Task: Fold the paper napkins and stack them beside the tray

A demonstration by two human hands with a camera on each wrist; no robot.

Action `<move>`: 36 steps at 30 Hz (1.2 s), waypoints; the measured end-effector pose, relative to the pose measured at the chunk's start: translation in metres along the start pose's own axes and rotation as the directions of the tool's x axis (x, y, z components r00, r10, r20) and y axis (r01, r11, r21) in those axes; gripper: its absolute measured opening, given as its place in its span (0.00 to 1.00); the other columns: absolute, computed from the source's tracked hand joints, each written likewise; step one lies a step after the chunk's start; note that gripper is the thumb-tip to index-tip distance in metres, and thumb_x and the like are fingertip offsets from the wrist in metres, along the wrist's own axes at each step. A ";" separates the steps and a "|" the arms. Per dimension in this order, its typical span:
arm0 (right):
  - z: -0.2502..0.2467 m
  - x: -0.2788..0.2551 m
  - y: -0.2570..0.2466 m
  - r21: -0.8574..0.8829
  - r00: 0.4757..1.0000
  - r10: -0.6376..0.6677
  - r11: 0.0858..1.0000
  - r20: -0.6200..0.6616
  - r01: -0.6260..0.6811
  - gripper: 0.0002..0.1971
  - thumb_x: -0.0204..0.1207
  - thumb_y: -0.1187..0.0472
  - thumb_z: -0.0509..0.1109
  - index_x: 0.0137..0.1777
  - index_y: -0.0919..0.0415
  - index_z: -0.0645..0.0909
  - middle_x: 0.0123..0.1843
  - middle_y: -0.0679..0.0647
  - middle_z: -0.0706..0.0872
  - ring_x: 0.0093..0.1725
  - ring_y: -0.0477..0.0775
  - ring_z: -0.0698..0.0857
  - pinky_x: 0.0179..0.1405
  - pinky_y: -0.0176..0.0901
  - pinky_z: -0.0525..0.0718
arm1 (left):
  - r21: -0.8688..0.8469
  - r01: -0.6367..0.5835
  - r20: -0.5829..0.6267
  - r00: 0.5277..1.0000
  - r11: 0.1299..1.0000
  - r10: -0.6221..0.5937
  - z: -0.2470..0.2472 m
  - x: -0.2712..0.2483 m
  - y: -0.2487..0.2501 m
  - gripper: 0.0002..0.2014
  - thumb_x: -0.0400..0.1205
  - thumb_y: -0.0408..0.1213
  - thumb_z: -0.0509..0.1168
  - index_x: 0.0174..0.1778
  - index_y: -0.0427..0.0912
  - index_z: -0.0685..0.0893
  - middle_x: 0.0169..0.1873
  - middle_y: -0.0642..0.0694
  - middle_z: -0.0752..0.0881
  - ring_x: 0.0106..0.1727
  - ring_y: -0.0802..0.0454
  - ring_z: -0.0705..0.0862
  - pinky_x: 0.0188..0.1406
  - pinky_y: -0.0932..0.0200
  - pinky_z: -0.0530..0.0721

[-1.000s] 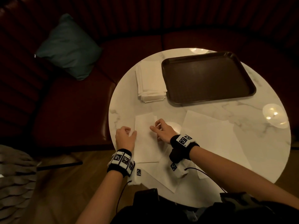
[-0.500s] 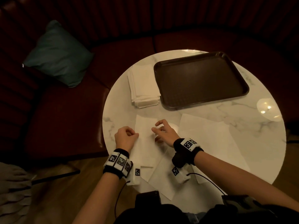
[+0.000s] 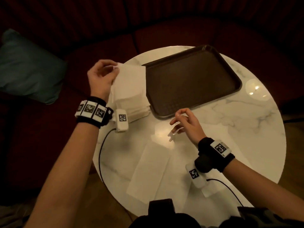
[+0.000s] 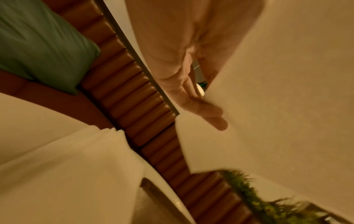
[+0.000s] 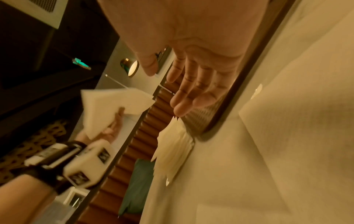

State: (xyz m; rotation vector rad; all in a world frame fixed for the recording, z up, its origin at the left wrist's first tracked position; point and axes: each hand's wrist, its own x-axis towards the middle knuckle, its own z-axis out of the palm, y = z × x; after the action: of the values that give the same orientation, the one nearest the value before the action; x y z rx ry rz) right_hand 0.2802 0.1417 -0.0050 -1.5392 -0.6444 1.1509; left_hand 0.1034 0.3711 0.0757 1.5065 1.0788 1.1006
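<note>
My left hand (image 3: 113, 68) pinches a folded white napkin (image 3: 130, 79) by its far left corner. It hangs over the stack of folded napkins (image 3: 134, 107), which lies against the left side of the dark brown tray (image 3: 192, 83). The right wrist view shows the same folded napkin (image 5: 114, 103) raised above the stack (image 5: 174, 145). My right hand (image 3: 176, 122) hovers open, fingers loosely spread, holding nothing, just in front of the tray's near rim. Unfolded napkins (image 3: 151, 170) lie flat on the table below it.
The round white marble table (image 3: 255, 129) has more flat napkins at its right front (image 3: 233, 145). A dark red curved bench wraps behind it, with a teal cushion (image 3: 29, 68) at the left. Cables run from both wrist units along the table's near edge.
My left hand has lifted the folded napkin from the near table and carried it up over the stack beside the tray. My right hand has let go and risen off the paper.
</note>
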 end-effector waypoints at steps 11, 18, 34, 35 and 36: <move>-0.012 0.015 0.006 0.000 0.993 0.046 0.999 -0.110 -0.046 0.06 0.85 0.56 0.61 0.52 0.58 0.74 0.39 0.55 0.88 0.30 0.53 0.84 0.34 0.41 0.78 | 0.351 0.334 -0.038 0.938 0.874 -0.343 0.014 0.022 -0.101 0.17 0.72 0.32 0.79 0.56 0.41 0.89 0.57 0.47 0.83 0.61 0.56 0.80 0.61 0.65 0.76; 0.003 0.018 0.013 -0.157 0.999 0.053 0.986 -0.012 -0.054 0.05 0.82 0.60 0.66 0.51 0.61 0.80 0.43 0.64 0.88 0.32 0.54 0.84 0.30 0.37 0.81 | 0.698 0.165 0.023 0.968 0.697 -0.251 0.005 0.018 -0.099 0.20 0.72 0.38 0.78 0.60 0.42 0.85 0.67 0.40 0.72 0.60 0.46 0.79 0.65 0.55 0.80; 0.015 -0.038 0.042 -0.850 0.882 0.172 0.398 0.438 0.344 0.16 0.68 0.61 0.78 0.56 0.48 0.87 0.59 0.48 0.77 0.60 0.51 0.76 0.60 0.45 0.77 | 0.845 -0.117 0.418 0.753 0.522 -0.508 0.020 -0.258 -0.076 0.22 0.72 0.64 0.69 0.38 0.47 0.80 0.39 0.53 0.78 0.39 0.55 0.78 0.40 0.57 0.81; 0.016 -0.043 0.044 -0.851 0.866 0.171 0.350 0.470 0.392 0.16 0.68 0.59 0.79 0.57 0.47 0.86 0.61 0.48 0.76 0.63 0.51 0.73 0.61 0.45 0.76 | 0.851 -0.126 0.419 0.747 0.510 -0.516 0.022 -0.268 -0.079 0.23 0.70 0.66 0.70 0.39 0.47 0.79 0.40 0.54 0.77 0.40 0.55 0.78 0.39 0.58 0.79; 0.017 -0.047 0.046 -0.849 0.851 0.166 0.291 0.498 0.440 0.17 0.69 0.57 0.78 0.58 0.45 0.86 0.64 0.47 0.74 0.64 0.51 0.72 0.62 0.46 0.76 | 0.855 -0.126 0.416 0.746 0.503 -0.521 0.022 -0.275 -0.082 0.24 0.69 0.66 0.71 0.41 0.47 0.78 0.41 0.53 0.76 0.41 0.54 0.77 0.38 0.59 0.77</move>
State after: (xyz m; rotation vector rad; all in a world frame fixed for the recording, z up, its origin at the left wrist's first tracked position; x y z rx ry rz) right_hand 0.2391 0.0948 -0.0321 -2.0557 -2.1502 1.0272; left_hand 0.0586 0.1139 -0.0451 2.1860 1.3046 -0.3155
